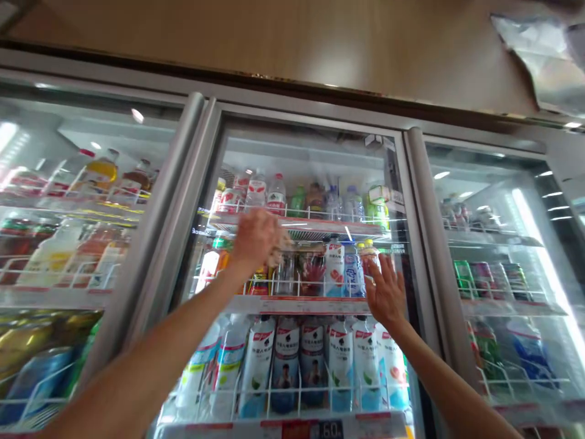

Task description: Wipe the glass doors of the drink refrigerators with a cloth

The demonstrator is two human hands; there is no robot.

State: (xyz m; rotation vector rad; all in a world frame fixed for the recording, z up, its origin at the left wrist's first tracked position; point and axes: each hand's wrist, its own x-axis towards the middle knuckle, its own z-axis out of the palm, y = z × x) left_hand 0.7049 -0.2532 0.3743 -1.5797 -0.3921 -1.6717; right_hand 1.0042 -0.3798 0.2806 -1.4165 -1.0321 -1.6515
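My left hand [259,239] is raised in front of the middle glass door [292,143] of a drinks fridge. Motion smears it, but the fingers look curled in. A pale beige patch shows at its fingertips; whether this is a held item or a reflection, I cannot make out. My right hand [386,291] is open, palm toward the same door near its right edge, with fingers spread. It appears to touch the glass. Behind the door stand rows of bottles, among them a red-labelled water bottle [276,194] and white-and-blue bottles [340,363].
Grey metal frame posts flank the door, on the left [176,201] and right [439,244]. Side fridge sections hold more bottles [101,171] and cans [482,279]. Above runs a brown panel [274,42], with a crumpled clear plastic piece [542,55] at upper right.
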